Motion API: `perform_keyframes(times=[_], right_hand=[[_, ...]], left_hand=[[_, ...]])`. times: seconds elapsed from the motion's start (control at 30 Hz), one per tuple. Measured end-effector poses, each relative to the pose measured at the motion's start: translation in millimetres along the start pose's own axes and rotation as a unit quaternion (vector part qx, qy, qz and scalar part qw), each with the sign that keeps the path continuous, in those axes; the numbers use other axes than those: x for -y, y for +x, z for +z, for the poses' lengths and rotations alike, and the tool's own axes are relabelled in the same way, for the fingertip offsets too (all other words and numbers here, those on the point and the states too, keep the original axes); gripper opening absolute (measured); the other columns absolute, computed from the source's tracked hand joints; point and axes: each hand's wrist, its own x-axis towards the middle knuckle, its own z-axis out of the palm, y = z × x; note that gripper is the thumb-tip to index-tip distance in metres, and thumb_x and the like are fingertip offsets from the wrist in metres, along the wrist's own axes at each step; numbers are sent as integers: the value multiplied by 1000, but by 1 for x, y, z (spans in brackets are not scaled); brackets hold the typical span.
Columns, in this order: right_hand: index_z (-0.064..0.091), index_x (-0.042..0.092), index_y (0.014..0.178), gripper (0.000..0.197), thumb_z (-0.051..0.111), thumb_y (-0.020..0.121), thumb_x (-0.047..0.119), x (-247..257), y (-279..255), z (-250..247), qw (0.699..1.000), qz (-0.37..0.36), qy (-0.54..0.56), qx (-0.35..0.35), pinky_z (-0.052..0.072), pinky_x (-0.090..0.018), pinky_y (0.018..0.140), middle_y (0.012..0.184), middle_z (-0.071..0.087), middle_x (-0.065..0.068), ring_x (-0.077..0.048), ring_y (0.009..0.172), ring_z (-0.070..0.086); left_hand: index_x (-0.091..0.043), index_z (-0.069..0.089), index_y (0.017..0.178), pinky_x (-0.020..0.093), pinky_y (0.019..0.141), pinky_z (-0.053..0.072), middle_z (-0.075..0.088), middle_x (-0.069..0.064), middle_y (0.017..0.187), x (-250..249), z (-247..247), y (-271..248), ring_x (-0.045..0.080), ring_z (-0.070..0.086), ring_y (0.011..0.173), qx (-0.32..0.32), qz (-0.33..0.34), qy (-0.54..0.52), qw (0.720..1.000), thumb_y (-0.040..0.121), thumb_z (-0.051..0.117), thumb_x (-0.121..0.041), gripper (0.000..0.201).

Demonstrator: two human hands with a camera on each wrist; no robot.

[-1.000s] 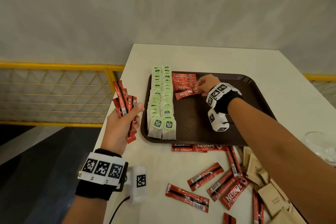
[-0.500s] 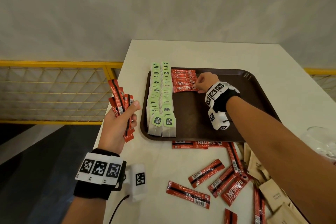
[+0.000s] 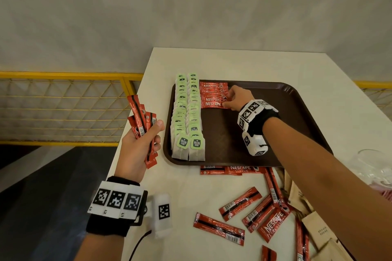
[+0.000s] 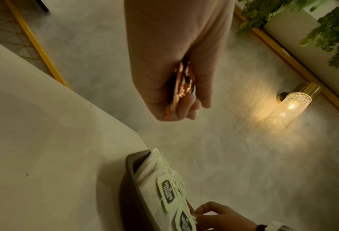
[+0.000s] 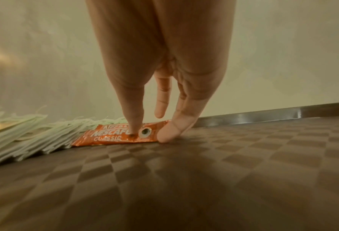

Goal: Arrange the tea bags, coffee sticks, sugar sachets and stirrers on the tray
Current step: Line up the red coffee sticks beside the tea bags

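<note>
The right hand (image 3: pixel 236 98) is reaching over the brown tray (image 3: pixel 265 125), and its straight fingertips (image 5: pixel 165 135) are pressing down on the nearest red coffee stick (image 3: pixel 214 104), the one reading "NESCAFE CLASSIC" (the wrist view is showing one finger on the wrapper's face and another at its end, touching the tray's chequered floor). That stick is lying at the near end of a short overlapped row of coffee sticks (image 3: pixel 213 90) along the tray's far side. Just beside the row, two long lines of tea bags (image 3: pixel 187 116) are running down the tray's left edge, their green tags carrying the words "McCoy teas" on the nearest pair. Over to the left hand (image 3: pixel 137 150): it is hanging off the table's left edge, thumb and fingers curled round a fanned bundle of red sticks (image 3: pixel 142 125), barcodes facing up. On the white table (image 3: pixel 233 63) in front of the tray, loose coffee sticks (image 3: pixel 239 203) are lying scattered, several showing "NESCAFE" lettering, one tucked against the tray's near rim. At the lower right, brown paper sugar sachets (image 3: pixel 318 229) are piling up, one printed "BROWN SUGAR". A clear glass (image 3: pixel 375 165) is sitting at the right edge of the table. Behind the table, a yellow railing (image 3: pixel 63 74) is crossing the frame.
</note>
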Motion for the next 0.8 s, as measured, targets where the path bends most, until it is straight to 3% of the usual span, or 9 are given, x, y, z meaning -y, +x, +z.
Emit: perform_keyframes(times=[0.1,0.23,0.4,0.57,0.8], right_hand=[[50,13,119,51,73,77,31,4,-2,1,998,-23,-61,6,42,-35,94,121,46,-14,-29,110,51],[53,25,124,49,72,79,32,9,-3,3,994,-47,-101,15,33,-45,107,132,35,-13,-34,128,30],[54,28,127,47,68,83,31,18,-2,5,986,-79,-141,42,26,-46,111,134,33,-12,-35,129,24],[55,27,126,46,68,82,27,21,-2,6,985,-85,-142,44,27,-45,110,132,34,-12,-34,127,25],[53,27,126,48,69,81,29,19,-1,6,984,-97,-142,46,27,-48,110,133,34,-11,-34,129,23]], left_hand=[[-17,61,96,16,48,43,67,-2,77,0,-2,0,7,49,56,0,-2,-2,1000,86,64,-18,11],[-17,61,95,16,47,42,66,-1,78,1,-4,1,7,49,55,2,0,-1,1000,86,64,-18,10],[-17,60,96,15,46,42,65,0,80,0,0,0,6,48,54,9,-16,-10,1000,86,63,-22,11],[-17,56,96,15,42,42,63,0,72,-2,8,3,6,50,50,37,-104,-97,989,90,53,-35,20],[-8,60,91,16,42,43,59,3,76,-1,19,2,8,52,55,101,-178,-147,968,95,47,-29,25]])
